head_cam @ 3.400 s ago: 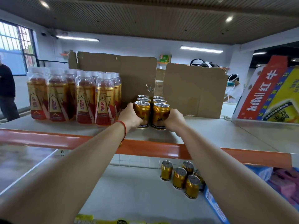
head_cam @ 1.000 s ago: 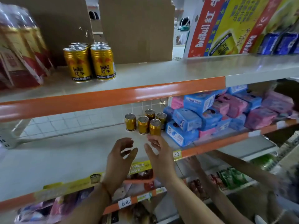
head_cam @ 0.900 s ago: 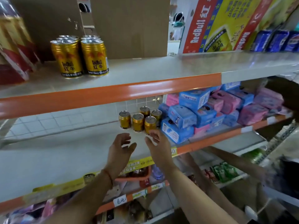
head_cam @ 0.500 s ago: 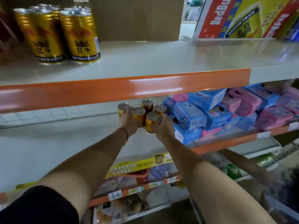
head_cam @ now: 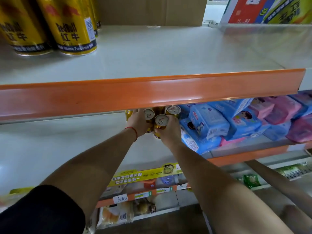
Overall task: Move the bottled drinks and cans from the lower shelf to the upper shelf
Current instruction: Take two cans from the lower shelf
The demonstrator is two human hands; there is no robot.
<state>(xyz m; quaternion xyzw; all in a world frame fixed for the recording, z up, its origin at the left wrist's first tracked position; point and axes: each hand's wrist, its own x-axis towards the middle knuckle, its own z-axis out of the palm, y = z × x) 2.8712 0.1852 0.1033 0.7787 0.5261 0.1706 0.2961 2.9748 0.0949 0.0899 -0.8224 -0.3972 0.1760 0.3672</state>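
I am reaching both arms under the orange edge strip [head_cam: 152, 93] of the upper shelf [head_cam: 160, 53] and into the lower shelf [head_cam: 64, 142]. The gold cans [head_cam: 173, 109] are standing there in a small cluster towards the far side. My left grip [head_cam: 137, 123], with a red string [head_cam: 133, 130] round the wrist, is curling round the left can [head_cam: 149, 114]. My right grip [head_cam: 169, 130] is closing its fingers round the near can [head_cam: 161, 120]. Both cans are standing upright with their silver tops showing, and they are touching each other.

The lower shelf is showing pale grey to the left of my hands. Just to the right of the cans, blue packs [head_cam: 207, 124] are lying stacked, with pink packs [head_cam: 287, 112] further right. Up on the upper shelf, tall gold Red Bull cans [head_cam: 74, 27] are standing at the far left. Brown cardboard [head_cam: 148, 10] is standing behind them, and a printed carton [head_cam: 270, 10] is sitting at the far right. Below my arms a yellow label strip [head_cam: 143, 174] is running along the shelf front. A handwritten price tag [head_cam: 120, 198] is hanging lower down, above bagged goods I cannot make out.
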